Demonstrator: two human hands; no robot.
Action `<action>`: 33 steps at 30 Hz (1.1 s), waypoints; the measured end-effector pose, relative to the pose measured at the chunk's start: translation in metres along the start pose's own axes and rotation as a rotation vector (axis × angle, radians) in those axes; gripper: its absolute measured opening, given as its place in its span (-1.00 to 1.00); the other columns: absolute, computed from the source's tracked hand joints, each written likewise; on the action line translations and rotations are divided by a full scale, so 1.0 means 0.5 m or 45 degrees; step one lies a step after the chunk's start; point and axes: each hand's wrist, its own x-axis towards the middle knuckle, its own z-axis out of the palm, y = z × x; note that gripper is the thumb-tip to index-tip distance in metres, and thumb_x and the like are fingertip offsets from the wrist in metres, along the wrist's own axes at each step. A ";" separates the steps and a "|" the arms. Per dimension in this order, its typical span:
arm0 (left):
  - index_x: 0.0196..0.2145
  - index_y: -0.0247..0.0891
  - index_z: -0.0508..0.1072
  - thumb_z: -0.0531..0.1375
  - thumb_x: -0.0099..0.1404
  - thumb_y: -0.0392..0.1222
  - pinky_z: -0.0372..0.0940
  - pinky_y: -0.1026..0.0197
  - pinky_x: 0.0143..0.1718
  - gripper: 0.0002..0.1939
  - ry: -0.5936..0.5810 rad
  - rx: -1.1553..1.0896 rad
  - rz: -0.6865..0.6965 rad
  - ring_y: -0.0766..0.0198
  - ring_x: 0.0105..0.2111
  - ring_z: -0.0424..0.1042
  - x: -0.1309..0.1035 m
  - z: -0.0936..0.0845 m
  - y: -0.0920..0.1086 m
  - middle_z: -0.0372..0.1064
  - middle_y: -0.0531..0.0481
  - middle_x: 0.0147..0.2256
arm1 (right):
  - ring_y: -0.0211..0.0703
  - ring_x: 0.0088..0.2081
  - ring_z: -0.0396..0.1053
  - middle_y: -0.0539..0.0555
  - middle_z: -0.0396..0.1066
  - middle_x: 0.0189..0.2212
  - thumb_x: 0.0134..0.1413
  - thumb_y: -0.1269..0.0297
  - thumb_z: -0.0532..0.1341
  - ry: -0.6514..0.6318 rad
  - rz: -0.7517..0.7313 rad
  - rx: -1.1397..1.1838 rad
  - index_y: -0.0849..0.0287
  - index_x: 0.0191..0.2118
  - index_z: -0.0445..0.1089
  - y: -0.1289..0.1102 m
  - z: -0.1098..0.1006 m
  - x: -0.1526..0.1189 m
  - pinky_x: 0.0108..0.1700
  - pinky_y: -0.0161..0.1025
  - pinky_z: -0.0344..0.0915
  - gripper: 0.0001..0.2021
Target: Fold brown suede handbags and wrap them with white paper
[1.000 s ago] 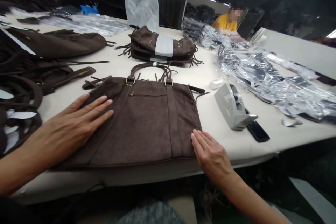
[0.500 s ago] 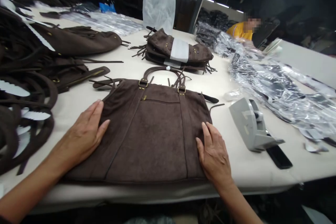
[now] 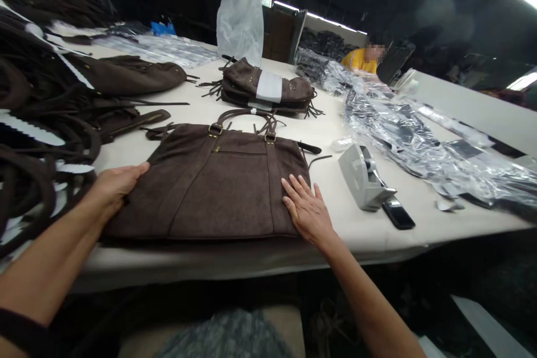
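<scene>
At the near edge of the worktop (image 3: 369,235), a brown suede handbag (image 3: 218,184) lay flat, handles pointing away. The left hand (image 3: 115,184) curled over its left side edge, fingers tucked at the rim; the right hand (image 3: 306,210) rested open and flat on its lower right corner. By the look of it, the bag was laid out and smoothed, not yet wrapped. Just right stood a grey tape dispenser (image 3: 363,176) with a phone (image 3: 397,213) beside it. Farther back sat a paper-banded bag (image 3: 268,88), clear plastic bags (image 3: 419,134) heaped right.
</scene>
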 end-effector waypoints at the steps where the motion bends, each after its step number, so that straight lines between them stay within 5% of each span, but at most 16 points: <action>1: -0.21 -0.40 0.45 0.03 0.31 0.00 0.43 0.10 -0.26 -0.61 0.003 0.029 -0.033 0.20 -0.37 0.48 0.001 0.001 -0.003 0.49 -0.12 -0.40 | -0.01 0.42 -0.11 0.01 -0.05 0.40 0.44 0.11 -0.09 -0.007 0.026 0.011 -0.01 0.40 0.03 0.000 0.000 0.000 0.38 0.22 -0.14 -0.51; 4: -0.19 -0.43 0.48 0.08 0.21 0.09 0.40 -0.20 -0.13 -0.51 0.099 0.218 0.007 -0.12 -0.17 0.48 -0.010 -0.001 0.002 0.49 -0.29 -0.32 | -0.04 0.41 -0.08 0.08 -0.03 0.40 0.44 0.10 -0.09 0.031 0.093 0.059 0.09 0.39 0.06 0.000 0.005 -0.005 0.38 0.18 -0.13 -0.50; 6: 0.05 -0.52 0.38 0.02 0.23 0.06 0.24 -0.34 0.08 -0.38 0.188 0.328 0.231 -0.27 0.11 0.31 -0.025 -0.002 0.013 0.40 -0.47 -0.02 | -0.05 0.40 -0.04 0.13 0.03 0.37 0.43 0.11 -0.08 0.083 0.120 0.092 0.16 0.37 0.11 0.000 0.009 -0.014 0.39 0.16 -0.14 -0.50; 9: 0.28 -0.49 0.16 -0.13 0.25 -0.20 -0.10 -0.15 0.36 -0.34 0.082 0.459 0.734 0.01 0.40 -0.16 -0.034 0.002 0.027 -0.06 -0.32 0.36 | -0.06 0.40 -0.02 0.17 0.08 0.35 0.43 0.11 -0.07 0.129 0.162 0.129 0.21 0.35 0.14 0.003 0.010 -0.033 0.39 0.16 -0.15 -0.50; 13: 0.23 -0.44 0.28 -0.16 0.19 -0.30 -0.13 0.00 0.39 -0.33 -0.323 0.616 1.085 0.20 0.39 -0.08 0.003 0.018 0.027 0.11 -0.16 0.32 | -0.04 0.40 -0.05 0.15 0.02 0.38 0.42 0.10 -0.04 0.090 0.231 0.152 0.18 0.36 0.10 0.012 0.008 -0.051 0.38 0.18 -0.09 -0.49; 19: 0.30 -0.71 0.00 -0.24 0.32 -0.04 -0.14 -0.16 0.37 -0.23 -0.332 0.766 1.075 -0.04 0.38 -0.08 0.036 0.038 -0.002 -0.04 -0.42 0.34 | -0.03 0.41 -0.08 0.10 -0.03 0.39 0.42 0.11 -0.05 0.073 0.249 0.174 0.16 0.38 0.07 0.016 0.012 -0.063 0.37 0.14 -0.04 -0.48; 26: 0.35 -0.64 -0.10 -0.26 0.37 0.13 -0.27 -0.09 0.40 -0.17 -0.268 0.827 1.070 -0.05 0.41 -0.21 0.018 0.049 -0.007 -0.24 -0.42 0.39 | 0.07 0.39 -0.01 0.16 0.04 0.37 0.41 0.15 -0.06 0.107 0.287 0.121 0.20 0.37 0.11 0.010 0.023 -0.064 0.34 0.21 -0.01 -0.49; 33: 0.38 -0.56 -0.21 -0.34 0.40 0.19 -0.25 -0.07 0.39 -0.16 -0.211 0.708 0.883 -0.04 0.41 -0.21 0.024 0.061 -0.002 -0.30 -0.35 0.41 | 0.09 0.37 0.04 0.22 0.12 0.33 0.41 0.17 -0.07 0.225 0.197 0.099 0.30 0.35 0.14 0.017 0.047 -0.065 0.34 0.18 0.02 -0.49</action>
